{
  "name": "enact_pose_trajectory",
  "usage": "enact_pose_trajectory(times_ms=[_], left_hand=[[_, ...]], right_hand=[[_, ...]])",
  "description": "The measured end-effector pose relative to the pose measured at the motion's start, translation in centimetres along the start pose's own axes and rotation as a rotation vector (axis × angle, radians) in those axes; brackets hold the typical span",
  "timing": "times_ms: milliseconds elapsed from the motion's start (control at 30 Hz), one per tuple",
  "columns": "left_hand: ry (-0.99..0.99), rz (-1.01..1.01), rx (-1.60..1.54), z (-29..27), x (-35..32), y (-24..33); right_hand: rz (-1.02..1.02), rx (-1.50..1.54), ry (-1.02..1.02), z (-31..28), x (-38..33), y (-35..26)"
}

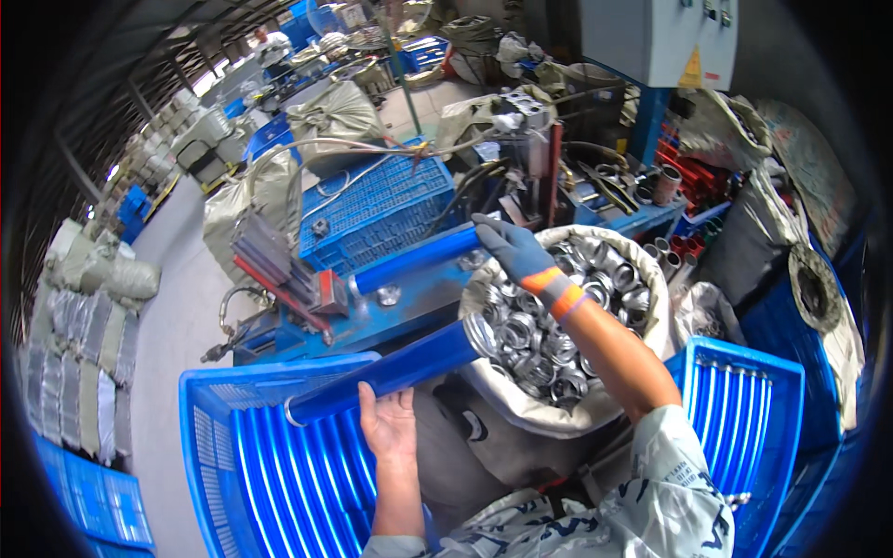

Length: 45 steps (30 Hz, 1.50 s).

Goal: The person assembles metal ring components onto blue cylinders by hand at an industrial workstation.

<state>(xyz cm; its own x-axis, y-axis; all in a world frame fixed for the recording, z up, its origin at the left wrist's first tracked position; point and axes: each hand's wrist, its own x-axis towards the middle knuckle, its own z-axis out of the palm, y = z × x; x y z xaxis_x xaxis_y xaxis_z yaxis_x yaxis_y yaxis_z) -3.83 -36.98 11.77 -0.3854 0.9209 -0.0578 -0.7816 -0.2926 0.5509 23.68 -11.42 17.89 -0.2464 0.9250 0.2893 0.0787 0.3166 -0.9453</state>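
Note:
A long shiny blue tube [391,367] slants over the left crate, with a silver metal ring [481,336] at its right end. My bare left hand [389,423], palm up, holds this tube from below; its fingers are partly hidden behind it. A second blue tube [419,258] lies across the blue machine bench between two fixtures. My right hand [517,253], in a grey glove with an orange cuff, has its fingers closed over that tube's right end. Beneath my right forearm stands a white sack [558,425] full of loose silver metal rings [535,339].
Blue crates with blue tubes stand at left [206,446] and right [791,400]. Machine fixtures [288,270], hoses and an upturned-looking blue basket [377,205] lie ahead. A grey control box [656,42] hangs at upper right. Far left, a person [272,48] is in the background.

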Motion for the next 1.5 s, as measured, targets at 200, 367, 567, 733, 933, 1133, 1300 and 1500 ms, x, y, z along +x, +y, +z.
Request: enact_pose_trajectory(times_ms=[200,367,567,733,933,1133,1300,1500], left_hand=[[0.183,0.358,0.592,-0.4,4.5,5.4],[0.234,0.656,0.683,-2.0,6.8,11.5],[0.274,0.657,0.644,-3.9,8.5,12.0],[0.278,0.518,0.574,-2.4,9.2,10.8],[0.04,0.294,0.367,4.3,13.0,4.6],[0.041,-0.091,0.268,5.8,25.0,-13.8],[0.212,-0.179,0.343,0.1,34.4,-18.8],[0.229,-0.3,0.351,-0.5,35.4,-21.4]], right_hand=[[-0.205,-0.941,-0.107,6.3,11.5,11.5],[-0.028,-1.324,-0.131,8.7,13.1,18.0],[-0.302,-1.034,-0.094,4.6,13.7,16.2],[-0.556,-0.187,0.128,1.2,7.1,-0.9],[-0.472,-0.118,0.512,-10.3,-4.0,-5.5],[-0.387,0.198,0.664,-17.9,-18.0,-5.9],[-0.31,0.091,0.722,-22.4,-30.1,-4.1],[-0.294,0.026,0.83,-22.4,-35.0,-7.0]])
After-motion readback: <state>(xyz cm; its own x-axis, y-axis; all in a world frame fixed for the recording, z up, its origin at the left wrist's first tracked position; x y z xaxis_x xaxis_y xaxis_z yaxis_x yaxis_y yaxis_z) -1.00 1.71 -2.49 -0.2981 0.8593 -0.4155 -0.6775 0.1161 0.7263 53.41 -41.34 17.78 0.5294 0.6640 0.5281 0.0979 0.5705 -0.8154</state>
